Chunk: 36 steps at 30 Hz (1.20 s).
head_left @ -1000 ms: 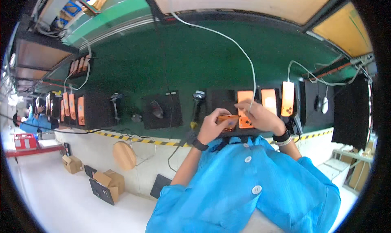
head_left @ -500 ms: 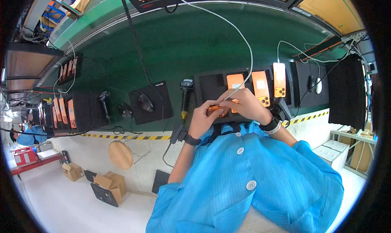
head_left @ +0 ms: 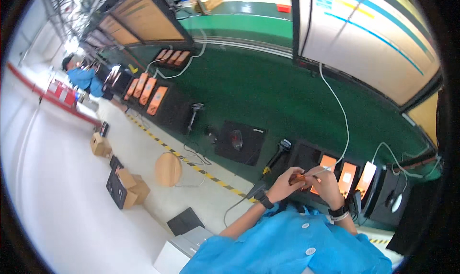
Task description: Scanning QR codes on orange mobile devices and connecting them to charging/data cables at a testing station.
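Note:
Both my hands meet in front of my chest over the green bench (head_left: pixel 268 97). My left hand (head_left: pixel 283 184) grips a small orange device (head_left: pixel 298 179). My right hand (head_left: pixel 327 182) is closed on the same device's far end, where a thin white cable (head_left: pixel 341 125) comes down from above. Most of the device is hidden by my fingers. Just beyond my hands, several orange devices (head_left: pixel 347 178) lie in black trays. My sleeves are blue, and each wrist wears a dark band.
A handheld scanner (head_left: pixel 278 154) rests left of my hands, beside a black mat with a mouse (head_left: pixel 236 140). More orange devices (head_left: pixel 148 89) lie further along the bench. A round wooden stool (head_left: pixel 167 169) and cardboard boxes (head_left: pixel 129 188) stand on the floor. Another person in blue (head_left: pixel 84 76) works far left.
The view has swung and tilted, so the bench now runs diagonally. My hands stay together on the orange device, now lower right in the picture.

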### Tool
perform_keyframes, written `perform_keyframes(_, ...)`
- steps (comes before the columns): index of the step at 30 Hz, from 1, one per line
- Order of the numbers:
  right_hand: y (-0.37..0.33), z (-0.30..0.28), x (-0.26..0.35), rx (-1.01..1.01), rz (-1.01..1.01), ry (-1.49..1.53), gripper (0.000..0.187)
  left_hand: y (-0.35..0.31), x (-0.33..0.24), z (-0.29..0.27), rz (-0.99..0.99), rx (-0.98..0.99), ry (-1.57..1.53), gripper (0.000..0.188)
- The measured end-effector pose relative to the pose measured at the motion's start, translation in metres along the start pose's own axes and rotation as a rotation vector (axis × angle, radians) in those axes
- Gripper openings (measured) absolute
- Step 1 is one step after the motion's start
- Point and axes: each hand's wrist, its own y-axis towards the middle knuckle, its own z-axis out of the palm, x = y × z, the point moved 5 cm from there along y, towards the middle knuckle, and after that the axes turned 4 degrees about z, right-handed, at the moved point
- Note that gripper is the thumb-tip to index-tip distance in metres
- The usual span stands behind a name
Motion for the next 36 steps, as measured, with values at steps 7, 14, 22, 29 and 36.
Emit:
perform_keyframes(7, 0.006, 0.012, -0.011, 0.041, 0.04, 0.275, 0.01, -0.084, 0.038, -0.043, -0.136, -0.391, -0.051, 0.031)
perform_keyframes(14, 0.041, 0.026, -0.109, 0.024, 0.041, 0.163, 0.036, -0.184, 0.079, -0.1, -0.325, -0.529, -0.105, 0.031)
perform_keyframes(22, 0.091, 0.054, -0.085, -0.304, 0.382, -0.281, 0.036, -0.292, 0.112, -0.239, -0.294, -0.497, 0.074, 0.03)
perform_keyframes(29, 0.081, 0.415, 0.261, 0.875, -0.083, 0.11, 0.032, -0.41, 0.112, -0.388, -0.252, -0.88, -0.297, 0.029)
perform_keyframes(36, 0.218, 0.511, 0.42, 0.476, -0.389, 0.235, 0.026, -0.424, 0.125, -0.461, -0.264, -0.956, -0.468, 0.024)
